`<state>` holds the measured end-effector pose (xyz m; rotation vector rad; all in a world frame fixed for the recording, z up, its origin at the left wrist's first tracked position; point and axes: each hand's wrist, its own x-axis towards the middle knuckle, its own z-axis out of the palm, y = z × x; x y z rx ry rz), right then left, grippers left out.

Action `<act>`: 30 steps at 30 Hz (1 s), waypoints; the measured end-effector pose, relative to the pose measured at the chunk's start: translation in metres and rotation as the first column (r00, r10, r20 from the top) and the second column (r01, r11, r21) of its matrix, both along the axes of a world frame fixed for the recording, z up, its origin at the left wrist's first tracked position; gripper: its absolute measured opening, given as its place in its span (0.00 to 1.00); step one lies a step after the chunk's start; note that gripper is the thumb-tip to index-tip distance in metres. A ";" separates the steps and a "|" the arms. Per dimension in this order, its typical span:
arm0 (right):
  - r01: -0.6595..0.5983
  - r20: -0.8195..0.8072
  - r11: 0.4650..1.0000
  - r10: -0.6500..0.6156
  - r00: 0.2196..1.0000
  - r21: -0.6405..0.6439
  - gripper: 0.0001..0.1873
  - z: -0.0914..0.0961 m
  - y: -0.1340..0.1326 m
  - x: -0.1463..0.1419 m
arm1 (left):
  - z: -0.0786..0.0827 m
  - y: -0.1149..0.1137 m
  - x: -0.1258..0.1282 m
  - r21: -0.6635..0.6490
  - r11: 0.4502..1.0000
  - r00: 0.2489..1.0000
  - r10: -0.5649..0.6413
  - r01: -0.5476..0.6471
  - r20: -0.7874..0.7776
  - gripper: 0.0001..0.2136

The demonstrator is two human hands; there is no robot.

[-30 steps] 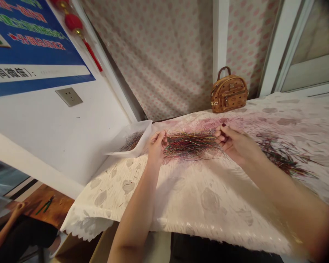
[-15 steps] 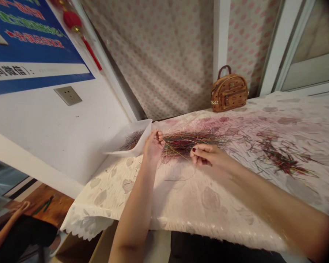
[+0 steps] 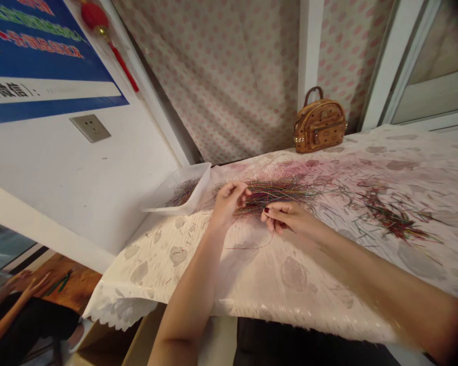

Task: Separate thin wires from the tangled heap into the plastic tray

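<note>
A heap of thin, many-coloured wires (image 3: 280, 190) lies across the tablecloth behind both hands. My right hand (image 3: 284, 214) is closed in a pinch on a thin wire (image 3: 252, 248), whose tail hangs below the fingers and curves left over the cloth. My left hand (image 3: 232, 197) is at the left end of the heap, fingers curled and thumb pressed in; whatever they hold, if anything, is too fine to make out. Left of it stands a translucent white plastic tray (image 3: 198, 195) with more wires (image 3: 183, 193) inside.
Short wire offcuts (image 3: 397, 218) are scattered on the right of the tablecloth (image 3: 290, 300). A brown mini backpack (image 3: 320, 124) stands at the back near the curtain. A wall with a socket (image 3: 90, 128) borders the left. Lower left are another person's hands (image 3: 30, 284) and green-handled pliers (image 3: 63, 282).
My left hand has moved right, from beside the tray toward my right hand. My right hand stays nearly in place with the wire. The other person's hands have spread slightly.
</note>
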<state>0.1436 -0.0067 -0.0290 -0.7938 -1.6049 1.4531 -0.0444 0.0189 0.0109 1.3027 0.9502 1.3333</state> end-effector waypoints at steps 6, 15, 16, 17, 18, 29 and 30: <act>0.086 0.030 0.996 -0.087 0.996 0.030 0.20 -0.001 0.000 -0.001 | -0.016 -0.017 0.039 -0.009 0.998 0.996 -0.068 0.067 -0.055 0.13; -0.007 -0.199 0.980 -0.033 0.979 -0.200 0.21 -0.007 -0.009 -0.013 | -0.022 -0.013 0.046 0.155 0.988 0.997 0.028 -0.017 -0.072 0.12; -0.019 -0.220 0.975 -0.031 0.975 -0.221 0.21 -0.006 -0.009 -0.013 | -0.023 -0.011 0.046 0.158 0.987 0.997 0.026 -0.015 -0.068 0.13; -0.025 -0.235 0.971 -0.032 0.972 -0.237 0.21 -0.006 -0.010 -0.014 | -0.024 -0.010 0.046 0.157 0.988 0.998 0.022 -0.011 -0.062 0.13; -0.024 -0.242 0.969 -0.037 0.970 -0.245 0.21 -0.005 -0.010 -0.014 | -0.024 -0.009 0.045 0.153 0.988 0.998 0.017 -0.008 -0.057 0.13; -0.013 -0.275 0.984 -0.037 0.961 -0.179 0.20 -0.006 -0.007 -0.015 | -0.020 -0.015 0.047 0.035 0.999 0.999 -0.035 0.034 0.013 0.17; -0.003 -0.273 0.986 -0.043 0.961 -0.167 0.20 -0.005 -0.006 -0.015 | -0.021 -0.014 0.046 0.014 0.998 0.998 -0.059 0.058 0.031 0.18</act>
